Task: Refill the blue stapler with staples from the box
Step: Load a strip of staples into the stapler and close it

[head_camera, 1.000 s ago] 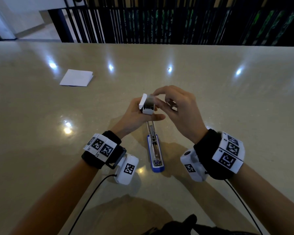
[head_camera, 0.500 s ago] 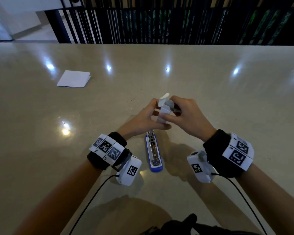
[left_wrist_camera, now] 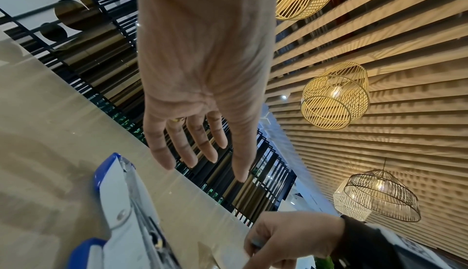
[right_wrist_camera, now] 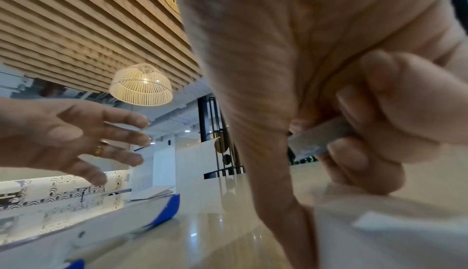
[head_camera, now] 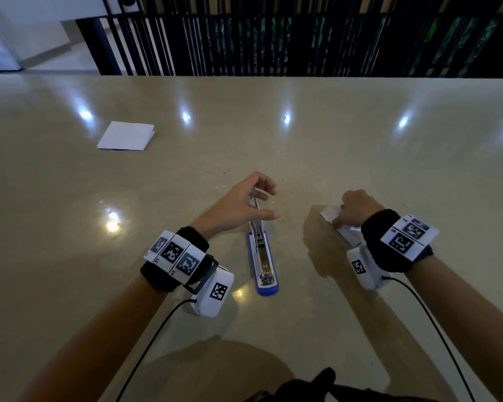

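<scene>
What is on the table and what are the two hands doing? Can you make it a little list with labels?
stapler: blue stapler lies opened flat on the table, metal staple channel facing up
left hand: left hand hovers over the stapler's far end, fingers spread, holding nothing
right hand: right hand pinches a grey strip of staples and rests on the white staple box
staple box: on the table, right of the stapler, partly under the hand
paper: folded white paper at far left
step done: staples not yet in the stapler
</scene>
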Motion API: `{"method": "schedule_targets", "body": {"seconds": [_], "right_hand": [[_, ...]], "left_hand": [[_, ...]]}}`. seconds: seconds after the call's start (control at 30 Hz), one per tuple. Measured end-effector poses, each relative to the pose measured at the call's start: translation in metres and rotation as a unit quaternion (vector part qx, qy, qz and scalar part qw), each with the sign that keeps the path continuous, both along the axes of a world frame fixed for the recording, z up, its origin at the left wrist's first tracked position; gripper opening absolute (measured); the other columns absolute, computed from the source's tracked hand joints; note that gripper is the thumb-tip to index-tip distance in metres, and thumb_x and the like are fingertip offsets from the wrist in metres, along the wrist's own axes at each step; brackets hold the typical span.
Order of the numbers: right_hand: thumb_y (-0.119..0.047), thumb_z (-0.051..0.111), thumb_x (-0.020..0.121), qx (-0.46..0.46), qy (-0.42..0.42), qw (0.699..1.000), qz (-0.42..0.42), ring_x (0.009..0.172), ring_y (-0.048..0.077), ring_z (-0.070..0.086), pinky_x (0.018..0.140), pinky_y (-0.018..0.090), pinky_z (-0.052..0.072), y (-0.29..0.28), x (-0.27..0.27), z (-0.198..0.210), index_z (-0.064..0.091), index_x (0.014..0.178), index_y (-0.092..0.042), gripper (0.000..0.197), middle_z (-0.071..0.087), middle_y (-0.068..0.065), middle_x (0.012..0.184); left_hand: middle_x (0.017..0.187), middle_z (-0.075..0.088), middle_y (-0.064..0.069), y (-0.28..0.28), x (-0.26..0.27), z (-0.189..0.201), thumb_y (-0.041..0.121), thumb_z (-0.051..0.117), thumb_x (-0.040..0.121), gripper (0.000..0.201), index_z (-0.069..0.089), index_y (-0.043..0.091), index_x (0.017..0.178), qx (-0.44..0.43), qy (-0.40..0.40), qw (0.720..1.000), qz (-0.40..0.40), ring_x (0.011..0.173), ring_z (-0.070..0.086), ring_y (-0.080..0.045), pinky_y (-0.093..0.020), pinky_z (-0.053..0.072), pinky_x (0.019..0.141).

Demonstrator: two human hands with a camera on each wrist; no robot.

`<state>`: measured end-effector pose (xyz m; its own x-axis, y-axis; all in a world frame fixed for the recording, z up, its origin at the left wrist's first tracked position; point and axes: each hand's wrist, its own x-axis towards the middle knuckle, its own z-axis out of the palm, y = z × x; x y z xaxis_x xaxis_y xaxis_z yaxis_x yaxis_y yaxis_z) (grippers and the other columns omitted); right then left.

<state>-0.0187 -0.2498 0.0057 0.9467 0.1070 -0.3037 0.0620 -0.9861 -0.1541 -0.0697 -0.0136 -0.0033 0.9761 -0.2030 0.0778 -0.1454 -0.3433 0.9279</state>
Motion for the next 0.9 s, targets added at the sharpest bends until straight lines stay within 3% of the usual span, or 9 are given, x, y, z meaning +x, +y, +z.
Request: {"method": "schedule_targets", "body": {"seconds": [0.1,0.17,0.27,0.3,0.47,0.57,0.7,0.83,0.9], "right_hand": [[-0.022,0.070,0.081,0.018,0.009,1.000,-0.001,0.099,0.036,0.058,0.073,0.031,0.040,0.001,0.001,0.000,0.054,0.109,0.005,0.041,0.057,0.022,0.106],[-0.023,0.062,0.088,0.092,0.018,0.996,-0.002,0.098,0.034,0.057,0.072,0.031,0.039,0.006,-0.003,0.004,0.039,0.123,0.002,0.049,0.052,0.016,0.103],[-0.022,0.038,0.099,0.235,0.046,0.970,0.047,0.063,0.017,0.044,0.055,0.025,0.032,0.022,-0.020,0.014,0.021,0.111,-0.013,0.023,0.043,0.002,0.075],[-0.021,0.034,0.100,0.260,0.056,0.961,0.074,0.060,0.013,0.038,0.054,0.025,0.030,0.029,-0.027,0.017,0.021,0.107,-0.012,0.016,0.040,0.001,0.073],[-0.006,0.037,0.098,0.326,0.037,0.922,0.204,0.066,0.009,0.038,0.062,0.025,0.033,0.059,-0.045,0.010,0.034,0.096,-0.008,0.004,0.041,-0.003,0.078],[-0.004,0.045,0.096,0.380,-0.017,0.903,0.200,0.069,0.017,0.052,0.057,0.015,0.045,0.069,-0.047,-0.001,0.045,0.095,-0.008,0.004,0.043,0.004,0.091],[-0.004,0.059,0.089,0.433,-0.054,0.885,0.160,0.066,0.024,0.065,0.058,0.014,0.050,0.073,-0.048,-0.008,0.062,0.098,0.001,0.010,0.048,0.008,0.093],[-0.010,0.072,0.080,0.417,-0.090,0.891,0.157,0.057,0.003,0.056,0.051,0.006,0.044,0.074,-0.048,-0.006,0.069,0.096,0.001,0.020,0.063,0.005,0.079],[-0.013,0.077,0.075,0.408,-0.099,0.896,0.143,0.054,0.000,0.054,0.054,0.007,0.044,0.073,-0.046,-0.006,0.071,0.093,-0.001,0.022,0.063,0.001,0.071]], "left_hand": [[0.112,0.060,0.002,0.004,-0.001,-0.001,0.010,0.079,0.073,0.045,0.050,0.022,0.105,0.008,-0.002,1.000,-0.002,0.098,0.058,-0.011,-0.006,0.047,0.068],[0.111,0.061,0.003,0.007,-0.002,-0.001,0.012,0.077,0.076,0.042,0.052,0.021,0.107,0.016,0.002,1.000,-0.007,0.097,0.059,-0.010,-0.008,0.047,0.070],[0.105,0.062,0.002,0.005,-0.003,0.001,0.018,0.070,0.084,0.030,0.056,0.017,0.111,0.032,0.000,0.999,-0.015,0.092,0.061,-0.010,-0.017,0.048,0.076],[0.103,0.063,0.001,0.004,-0.004,0.003,0.020,0.066,0.087,0.026,0.058,0.016,0.112,0.038,0.003,0.999,-0.014,0.089,0.061,-0.010,-0.018,0.048,0.074],[0.084,0.070,0.001,0.000,-0.008,0.011,0.024,0.057,0.093,0.023,0.065,0.007,0.105,0.066,0.020,0.998,-0.001,0.072,0.067,-0.008,-0.012,0.047,0.054],[0.076,0.069,0.002,0.002,-0.011,0.011,0.025,0.063,0.089,0.022,0.068,0.005,0.097,0.066,0.025,0.997,0.017,0.068,0.068,-0.010,-0.012,0.047,0.051],[0.075,0.071,-0.009,0.008,-0.015,0.011,0.021,0.070,0.084,0.026,0.069,-0.002,0.096,0.031,0.060,0.996,0.050,0.060,0.069,-0.006,-0.011,0.049,0.050],[0.070,0.071,-0.009,0.009,-0.015,0.013,0.012,0.071,0.082,0.017,0.069,-0.001,0.093,0.016,0.072,0.996,0.045,0.055,0.068,-0.004,-0.013,0.053,0.053],[0.068,0.069,-0.009,0.008,-0.013,0.013,0.010,0.071,0.082,0.014,0.068,0.000,0.092,0.031,0.057,0.997,0.036,0.053,0.067,-0.003,-0.012,0.052,0.052]]}}
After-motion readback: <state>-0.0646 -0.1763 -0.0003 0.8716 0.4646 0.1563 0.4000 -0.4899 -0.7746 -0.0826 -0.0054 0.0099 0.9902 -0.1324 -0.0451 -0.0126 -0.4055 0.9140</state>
